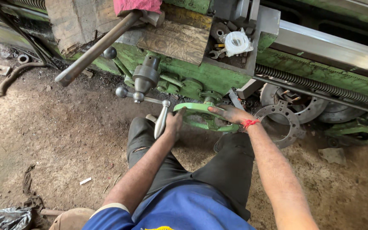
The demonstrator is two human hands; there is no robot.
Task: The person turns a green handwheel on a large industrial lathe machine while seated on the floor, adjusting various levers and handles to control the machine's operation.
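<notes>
A green handwheel [201,107] sticks out from the front of a large green lathe [218,72]. My left hand [173,123] grips the wheel's near-left rim, right beside a shiny metal handle [161,119]. My right hand [231,114], with a red thread at the wrist, lies over the wheel's right rim with fingers wrapped on it. Both forearms reach forward over my dark trousers.
A long steel bar [94,50] juts out to the left above a grey lever knob [145,76]. A tray [231,42] on the lathe holds spanners and a white roll. Round metal plates [284,119] lean below the leadscrew [320,87]. Dirt floor with rags lies left.
</notes>
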